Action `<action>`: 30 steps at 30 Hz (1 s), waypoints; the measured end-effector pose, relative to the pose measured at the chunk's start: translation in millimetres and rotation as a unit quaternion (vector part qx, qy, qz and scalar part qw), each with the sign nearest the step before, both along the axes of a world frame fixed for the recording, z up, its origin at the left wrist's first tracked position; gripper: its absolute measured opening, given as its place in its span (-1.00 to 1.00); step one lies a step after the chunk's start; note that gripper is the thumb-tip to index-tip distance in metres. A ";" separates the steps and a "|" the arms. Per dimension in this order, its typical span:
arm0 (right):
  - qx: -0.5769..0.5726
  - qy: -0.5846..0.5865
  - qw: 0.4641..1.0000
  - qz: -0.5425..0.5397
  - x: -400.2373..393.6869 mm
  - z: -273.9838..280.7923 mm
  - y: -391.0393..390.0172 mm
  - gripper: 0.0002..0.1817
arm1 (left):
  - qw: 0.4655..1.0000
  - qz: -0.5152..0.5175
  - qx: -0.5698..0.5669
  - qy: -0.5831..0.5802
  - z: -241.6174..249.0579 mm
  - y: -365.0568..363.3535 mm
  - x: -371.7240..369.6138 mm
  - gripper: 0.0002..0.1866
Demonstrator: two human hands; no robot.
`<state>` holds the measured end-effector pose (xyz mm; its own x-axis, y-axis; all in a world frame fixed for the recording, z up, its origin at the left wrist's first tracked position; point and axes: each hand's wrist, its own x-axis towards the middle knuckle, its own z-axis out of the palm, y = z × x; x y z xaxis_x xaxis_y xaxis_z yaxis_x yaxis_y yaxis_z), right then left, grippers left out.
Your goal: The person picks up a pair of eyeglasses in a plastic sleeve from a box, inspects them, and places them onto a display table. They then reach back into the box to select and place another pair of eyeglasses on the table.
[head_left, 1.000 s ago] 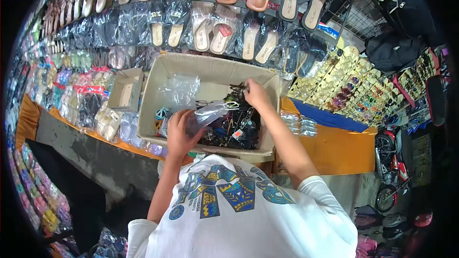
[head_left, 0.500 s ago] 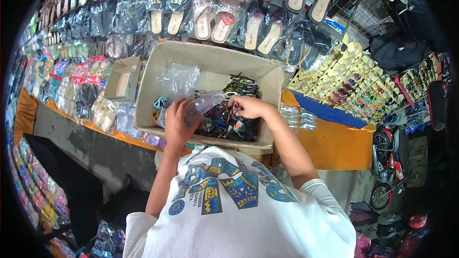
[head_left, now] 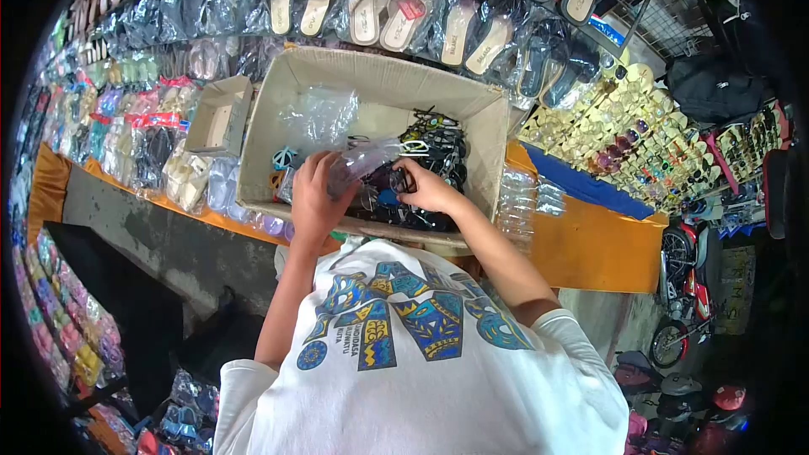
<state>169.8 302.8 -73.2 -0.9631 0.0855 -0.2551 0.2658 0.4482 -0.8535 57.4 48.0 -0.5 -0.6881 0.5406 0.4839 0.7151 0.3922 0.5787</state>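
A large cardboard box (head_left: 388, 76) stands open before me, with a tangled pile of dark sunglasses (head_left: 434, 139) inside. My left hand (head_left: 318, 195) is closed around a clear plastic sleeve (head_left: 366, 160) that points up and to the right over the pile. Beside the sleeve's lower edge, my right hand (head_left: 428, 192) pinches a pair of dark sunglasses (head_left: 402, 180). Its fingers partly hide the frame. Behind my left hand, a loose clear plastic bag (head_left: 324, 114) lies against the box's far side.
A smaller open carton (head_left: 219, 118) stands left of the big box. Rows of wrapped sandals (head_left: 396, 21) rise behind it. Clear plastic packets (head_left: 518, 202) lie at the box's right, by an orange surface (head_left: 598, 244). Sunglasses fill a yellow display (head_left: 615, 135) further right.
My right hand has drawn back slightly from the pile, and the dark sunglasses in its fingers now show more clearly. My left hand keeps its hold on the sleeve. The view has shifted slightly.
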 end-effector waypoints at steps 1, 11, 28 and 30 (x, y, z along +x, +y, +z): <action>-0.006 -0.001 1.000 -0.007 2.6 -1.7 -1.9 -0.25 | 1.000 -0.001 -0.002 -0.003 -0.1 0.0 0.7 -0.35; -0.052 0.068 0.990 -0.116 18.6 20.3 7.3 -0.31 | 1.000 0.006 -0.013 -0.009 5.9 -0.3 3.0 -0.31; -0.066 0.174 0.971 -0.152 63.2 115.1 39.6 -0.62 | 0.998 -0.059 -0.010 -0.003 24.7 1.0 3.5 -0.27; -0.060 0.169 0.973 -0.144 63.7 118.6 41.0 -0.63 | 0.998 -0.065 -0.008 -0.005 26.2 1.2 3.6 -0.27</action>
<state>233.6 343.9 45.4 -0.9344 0.3531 0.0476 0.0604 0.2885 -0.9556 61.0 49.3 25.7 -0.6170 0.6323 0.4685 0.7545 0.3062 0.5805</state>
